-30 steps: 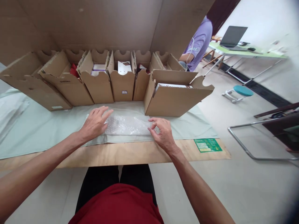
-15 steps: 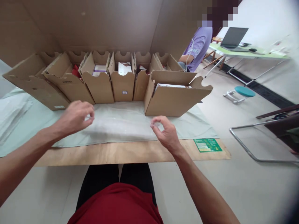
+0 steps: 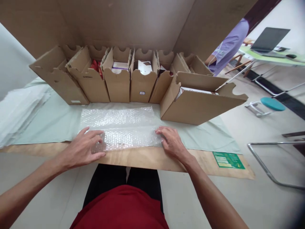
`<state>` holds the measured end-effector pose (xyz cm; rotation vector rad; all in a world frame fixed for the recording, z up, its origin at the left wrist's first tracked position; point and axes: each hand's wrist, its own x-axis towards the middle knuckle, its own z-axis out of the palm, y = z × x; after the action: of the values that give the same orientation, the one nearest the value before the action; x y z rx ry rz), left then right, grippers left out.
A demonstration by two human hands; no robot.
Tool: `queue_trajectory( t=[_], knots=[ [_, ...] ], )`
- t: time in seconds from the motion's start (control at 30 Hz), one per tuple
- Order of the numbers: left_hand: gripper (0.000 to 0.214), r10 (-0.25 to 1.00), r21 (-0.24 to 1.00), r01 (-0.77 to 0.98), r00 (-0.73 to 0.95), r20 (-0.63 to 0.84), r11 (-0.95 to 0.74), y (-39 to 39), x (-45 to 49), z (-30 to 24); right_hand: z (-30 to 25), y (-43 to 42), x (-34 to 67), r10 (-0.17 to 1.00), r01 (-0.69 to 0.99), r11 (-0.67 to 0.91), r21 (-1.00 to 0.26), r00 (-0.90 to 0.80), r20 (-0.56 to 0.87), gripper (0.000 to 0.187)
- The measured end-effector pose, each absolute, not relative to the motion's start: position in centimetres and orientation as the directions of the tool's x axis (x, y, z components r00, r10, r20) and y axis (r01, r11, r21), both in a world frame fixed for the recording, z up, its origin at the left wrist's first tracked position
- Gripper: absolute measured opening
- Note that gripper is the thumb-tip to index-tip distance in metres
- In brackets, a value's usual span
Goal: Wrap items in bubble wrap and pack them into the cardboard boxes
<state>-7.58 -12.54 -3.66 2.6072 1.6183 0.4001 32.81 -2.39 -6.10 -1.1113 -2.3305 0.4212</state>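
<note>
A clear sheet of bubble wrap (image 3: 119,124) lies spread on the pale green cloth (image 3: 59,127), its near edge reaching the bare wooden strip of the table. Over its left near corner is my left hand (image 3: 87,146), fingers spread and thumb apart, holding nothing. My right hand (image 3: 172,141) rests at the right edge of the wrap, fingertips touching it, with the thumb apart from the bent fingers. Just behind the wrap stands a row of cardboard bins; the one holding white boxes (image 3: 144,86) is nearest its middle. An angled cardboard bin (image 3: 200,105) stands beyond my right hand.
More bubble wrap (image 3: 21,108) is stacked at the left. Red packets (image 3: 96,67) show in one bin. Tall cardboard (image 3: 119,22) rises behind the row. A green label (image 3: 228,160) is on the table's right front. A person in a purple shirt (image 3: 230,44) is beyond.
The bubble wrap, blurred and stretched between my pinched fingers before, now lies flat. Both hands have come down nearer the table's front edge and their fingers have opened. The view has shifted left.
</note>
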Motion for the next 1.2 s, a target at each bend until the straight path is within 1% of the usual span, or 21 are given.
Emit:
queue_trajectory(
  t=[0.07, 0.1, 0.2, 0.27, 0.33, 0.37, 0.47, 0.5, 0.57, 0.67, 0.8, 0.9, 0.97, 1.07, 1.13, 1.2],
  knots=[
    [0.034, 0.912, 0.273, 0.872, 0.372, 0.174, -0.408, -11.9, -7.8, -2.8, -5.2, -2.9, 33.7, 0.799, 0.625, 0.594, -0.507, -0.534, 0.277, 0.048],
    [0.037, 0.921, 0.298, 0.873, 0.346, 0.181, -0.387, -11.4, -7.8, -2.3, -4.4, -3.1, 33.9, 0.809, 0.619, 0.576, -0.534, -0.525, 0.263, 0.050],
    [0.037, 0.927, 0.295, 0.884, 0.307, 0.216, -0.362, -9.2, -6.8, -2.2, -2.0, -3.1, 32.6, 0.834, 0.579, 0.535, -0.616, -0.479, 0.274, 0.039],
    [0.041, 0.922, 0.257, 0.891, 0.328, 0.206, -0.374, -7.6, -5.3, -3.4, -1.3, -2.4, 29.8, 0.814, 0.533, 0.567, -0.629, -0.478, 0.329, 0.032],
    [0.047, 0.913, 0.214, 0.889, 0.378, 0.156, -0.405, -6.4, -3.4, -5.0, -1.9, -1.1, 26.1, 0.771, 0.502, 0.624, -0.599, -0.521, 0.367, 0.034],
    [0.051, 0.907, 0.193, 0.887, 0.401, 0.126, -0.419, -6.0, -2.6, -5.8, -2.6, -0.4, 24.2, 0.751, 0.505, 0.646, -0.572, -0.555, 0.358, 0.037],
    [0.061, 0.897, 0.141, 0.885, 0.439, 0.057, -0.443, -6.0, -2.0, -7.3, -5.4, 1.4, 20.7, 0.737, 0.603, 0.651, -0.461, -0.647, 0.196, 0.047],
    [0.063, 0.898, 0.128, 0.889, 0.439, 0.043, -0.440, -6.4, -2.5, -7.6, -6.2, 1.6, 20.4, 0.739, 0.640, 0.650, -0.410, -0.658, 0.144, 0.049],
    [0.067, 0.908, 0.106, 0.902, 0.418, 0.027, -0.419, -7.7, -4.4, -7.9, -7.4, 1.6, 20.9, 0.754, 0.702, 0.642, -0.306, -0.651, 0.090, 0.052],
    [0.071, 0.941, 0.078, 0.938, 0.338, 0.016, -0.338, -9.8, -7.8, -8.0, -7.7, 0.8, 22.8, 0.800, 0.779, 0.596, -0.195, -0.598, 0.051, 0.057],
    [0.067, 0.979, 0.088, 0.975, 0.201, 0.021, -0.202, -11.0, -11.0, -7.5, -7.6, -0.3, 24.0, 0.836, 0.828, 0.546, -0.126, -0.548, 0.018, 0.057],
    [0.064, 0.999, 0.098, 0.995, 0.000, 0.036, -0.004, -10.4, -13.0, -6.8, -7.7, -0.7, 23.9, 0.841, 0.834, 0.540, -0.108, -0.539, 0.046, 0.057],
    [0.066, 0.994, 0.078, 0.991, -0.110, -0.003, 0.110, -10.2, -14.4, -6.7, -7.8, -1.0, 23.9, 0.850, 0.844, 0.527, -0.099, -0.523, 0.064, 0.056],
    [0.067, 0.984, 0.036, 0.984, -0.175, -0.033, 0.176, -11.2, -16.4, -7.3, -8.1, -1.6, 24.2, 0.865, 0.859, 0.502, -0.101, -0.496, 0.075, 0.057],
    [0.067, 0.980, 0.037, 0.979, -0.201, 0.005, 0.200, -12.5, -17.0, -7.7, -8.4, -2.1, 24.7, 0.870, 0.862, 0.493, -0.118, -0.484, 0.097, 0.056],
    [0.067, 0.972, 0.065, 0.975, -0.219, 0.088, 0.214, -14.1, -16.7, -7.9, -8.5, -2.7, 25.5, 0.870, 0.858, 0.490, -0.152, -0.473, 0.138, 0.055]
  ],
)
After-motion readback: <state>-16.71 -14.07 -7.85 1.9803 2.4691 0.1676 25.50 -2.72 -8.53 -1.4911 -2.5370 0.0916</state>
